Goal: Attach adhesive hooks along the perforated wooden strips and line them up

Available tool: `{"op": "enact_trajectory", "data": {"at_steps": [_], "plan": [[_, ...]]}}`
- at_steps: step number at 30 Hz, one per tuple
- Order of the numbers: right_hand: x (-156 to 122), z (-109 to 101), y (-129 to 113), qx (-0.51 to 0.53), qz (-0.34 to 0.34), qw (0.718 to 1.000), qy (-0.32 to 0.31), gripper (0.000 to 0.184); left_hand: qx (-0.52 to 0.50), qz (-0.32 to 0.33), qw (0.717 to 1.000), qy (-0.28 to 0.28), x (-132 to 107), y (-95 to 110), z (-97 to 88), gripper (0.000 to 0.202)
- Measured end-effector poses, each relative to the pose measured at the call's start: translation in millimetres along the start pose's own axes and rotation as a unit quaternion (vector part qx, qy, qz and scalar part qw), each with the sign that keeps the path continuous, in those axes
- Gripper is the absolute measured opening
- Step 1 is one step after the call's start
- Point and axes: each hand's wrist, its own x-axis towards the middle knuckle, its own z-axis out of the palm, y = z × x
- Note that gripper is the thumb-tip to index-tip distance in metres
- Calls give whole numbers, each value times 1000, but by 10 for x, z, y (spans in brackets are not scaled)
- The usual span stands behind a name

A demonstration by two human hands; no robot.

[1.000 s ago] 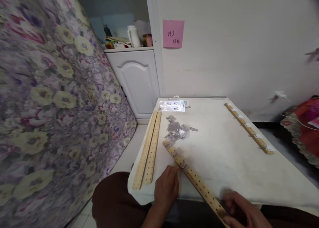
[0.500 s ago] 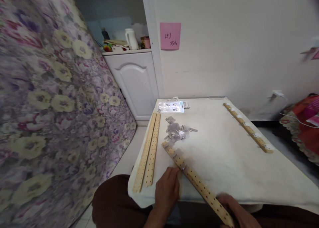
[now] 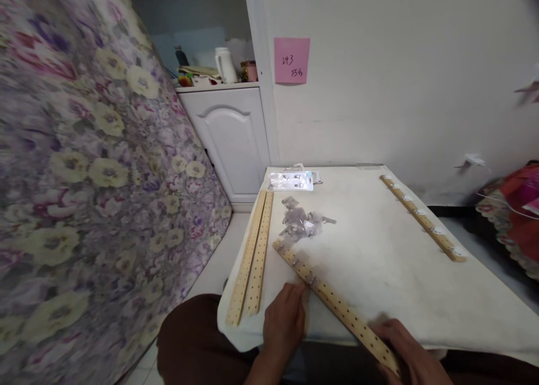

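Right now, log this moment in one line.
left hand: fingers on perforated strip | right hand: grips its near end | clip pile: beyond strip's far end, on table

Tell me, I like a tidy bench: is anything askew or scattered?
The holed wooden strip under the left hand and right hand lies diagonally, overhanging the table; the two strips beside it lie parallel. Metal clips lie heaped.
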Motion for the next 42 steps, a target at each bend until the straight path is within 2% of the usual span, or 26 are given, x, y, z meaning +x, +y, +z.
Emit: {"op": "enact_trajectory", "data": {"at_steps": [5, 8, 14, 18, 21, 23, 27, 30, 32, 36, 39, 42], "plan": [[151, -181, 178, -40, -29, 998, -30, 41, 11, -2, 1000, 1, -16, -20, 40, 39], [259, -259, 204, -33, -17, 999, -40, 39, 12, 0, 1000, 5, -23, -15, 43, 40], [371, -283, 216, 21, 23, 999, -39, 38, 18, 7, 1000, 11, -17, -3, 40, 41], [463, -408, 252, 40, 30, 995, -88, 43, 24, 22, 999, 21, -16, -31, 61, 39], [721, -535, 192, 83, 40, 987, -132, 27, 28, 32, 999, 27, -22, -47, 69, 36], [1018, -553, 133, 113, 40, 985, -127, 22, 32, 38, 998, 35, -23, -49, 68, 34], [1773, -319, 84, 193, 27, 978, -73, 22, 36, 43, 998, 35, -11, -47, 62, 34], [2264, -27, 92, 259, 87, 961, -49, 25, 38, 52, 997, 42, 6, -48, 50, 35], [2489, 131, 95, 261, 112, 958, -38, 28, 38, 60, 996, 51, 19, -46, 36, 33], [2717, 266, 92, 243, 116, 963, -21, 20, 31, 61, 997, 46, 40, -33, 9, 31], [2754, 245, 81, 254, 111, 961, -22, 17, 28, 52, 997, 40, 41, -25, 13, 30], [2700, 182, 77, 298, 112, 947, -46, 19, 27, 42, 998, 33, 32, -19, 30, 31]]}}
